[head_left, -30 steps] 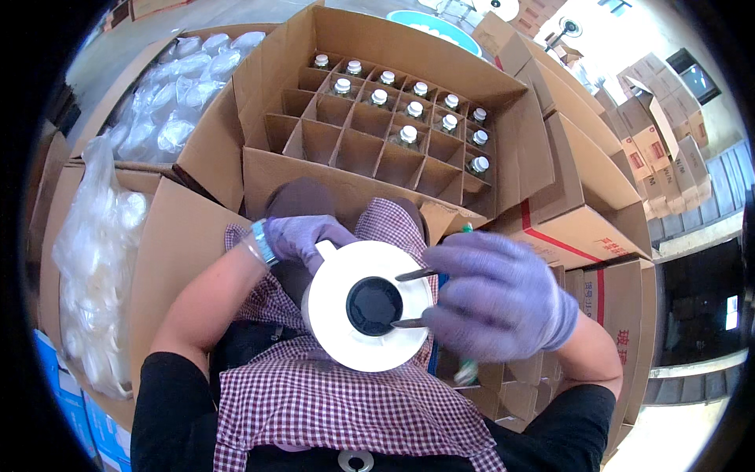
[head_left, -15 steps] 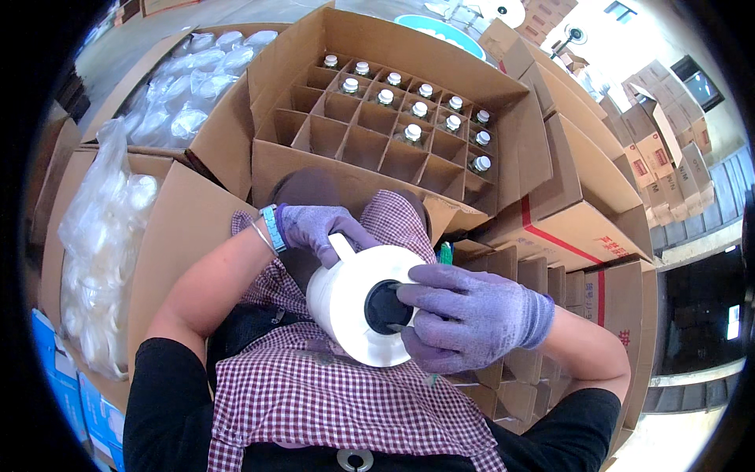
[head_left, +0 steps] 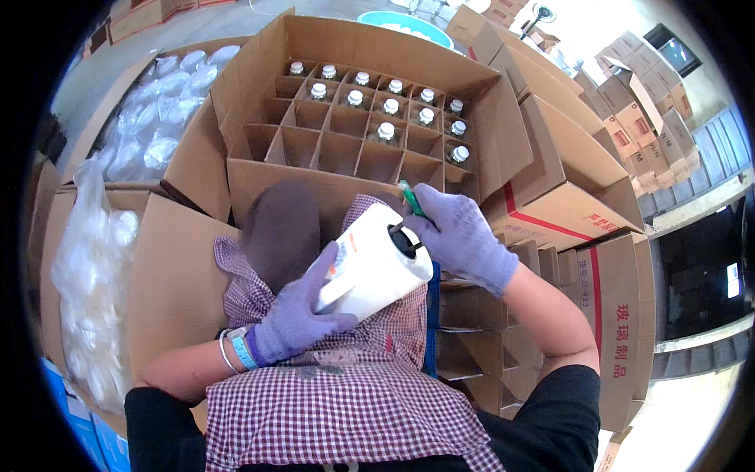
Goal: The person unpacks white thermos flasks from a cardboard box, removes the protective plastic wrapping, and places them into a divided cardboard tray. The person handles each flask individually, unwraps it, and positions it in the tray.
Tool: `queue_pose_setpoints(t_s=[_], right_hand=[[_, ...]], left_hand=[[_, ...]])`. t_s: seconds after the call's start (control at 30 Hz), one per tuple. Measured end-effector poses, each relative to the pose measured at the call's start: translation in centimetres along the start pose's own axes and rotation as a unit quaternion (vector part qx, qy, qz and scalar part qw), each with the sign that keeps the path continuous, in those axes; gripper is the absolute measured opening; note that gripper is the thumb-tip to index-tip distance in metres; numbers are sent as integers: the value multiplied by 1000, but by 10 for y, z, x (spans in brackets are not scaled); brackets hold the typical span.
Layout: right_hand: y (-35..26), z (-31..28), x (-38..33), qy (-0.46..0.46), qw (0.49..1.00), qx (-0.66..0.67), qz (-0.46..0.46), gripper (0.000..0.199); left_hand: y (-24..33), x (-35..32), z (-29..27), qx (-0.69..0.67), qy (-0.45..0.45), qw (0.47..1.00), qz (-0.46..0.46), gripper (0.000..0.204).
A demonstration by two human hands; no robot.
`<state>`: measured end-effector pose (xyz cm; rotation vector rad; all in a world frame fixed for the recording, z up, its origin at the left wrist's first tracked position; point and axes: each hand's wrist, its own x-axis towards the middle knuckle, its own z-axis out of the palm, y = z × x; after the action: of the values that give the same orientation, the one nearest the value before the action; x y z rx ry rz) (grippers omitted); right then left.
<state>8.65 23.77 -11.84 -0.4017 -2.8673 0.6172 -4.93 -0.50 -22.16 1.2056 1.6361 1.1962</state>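
Observation:
My left hand [head_left: 297,318], in a purple knit glove, grips a white plastic jug [head_left: 376,279] from its left side. The jug has a handle and a coloured label, lies tilted above my lap, and turns its round black top [head_left: 403,241] to the right. My gloved right hand [head_left: 464,236] is closed on a slim green-handled tool [head_left: 411,200] just over that black top. A thin dark piece runs from my right fingers to the black top; whether it belongs to the tool I cannot tell.
Ahead stands an open carton [head_left: 263,179] with cardboard dividers and several white-capped glass bottles [head_left: 355,98]. Bagged clear plastic items fill a carton [head_left: 177,102] at the far left; another carton [head_left: 177,283] stands nearer. Divided cartons [head_left: 582,197] line the right side.
The jug has tipped over, its top swinging right. My left hand has shifted lower on it. My right hand has left the jug's black top and now holds the green-handled tool.

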Motion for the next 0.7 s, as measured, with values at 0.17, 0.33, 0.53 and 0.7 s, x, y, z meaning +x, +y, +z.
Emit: queue_pose_setpoints(t_s=[0.17, 0.33, 0.53, 0.7], right_hand=[[-15, -35, -11, 103, 939, -8, -327, 22], [-23, -21, -19, 60, 898, -66, -432, 29], [-31, -22, -21, 6, 858, -14, -514, 29], [-41, -14, -20, -32, 834, -38, -549, 32]], left_hand=[[-23, 32, -50, -266, -69, 961, -37, 98], [-29, 60, -70, -255, -211, 944, -16, 88], [-47, 92, -73, -236, -332, 913, 6, 83], [-58, 107, -66, -241, -356, 903, 8, 86]])
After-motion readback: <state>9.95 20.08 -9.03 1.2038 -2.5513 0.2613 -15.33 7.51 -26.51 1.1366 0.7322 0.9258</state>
